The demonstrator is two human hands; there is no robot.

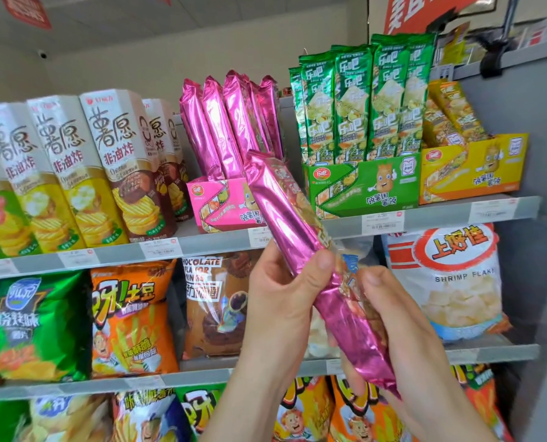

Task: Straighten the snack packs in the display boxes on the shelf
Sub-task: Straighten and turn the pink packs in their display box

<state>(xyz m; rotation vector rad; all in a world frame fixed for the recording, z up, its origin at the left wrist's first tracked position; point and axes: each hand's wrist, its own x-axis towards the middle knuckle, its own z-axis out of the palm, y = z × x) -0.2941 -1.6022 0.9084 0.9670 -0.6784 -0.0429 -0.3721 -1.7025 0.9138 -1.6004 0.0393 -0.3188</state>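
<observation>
Fingers (pixel 323 264) of left hand (pixel 281 301) and right hand (pixel 399 323) grip pink pack (pixel 281 212) — tilted.

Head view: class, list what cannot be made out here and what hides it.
1. Head view, price labels: print too small, blurred.
2. Head view, pink display box: right side hidden by held pink pack.
3. Head view, bag behind left hand and right hand: mostly covered.

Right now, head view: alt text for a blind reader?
The left hand and right hand hold one long pink snack pack tilted in front of a shop shelf. Behind it the pink display box holds more pink packs leaning left; a green display box and a yellow display box stand to its right.
</observation>
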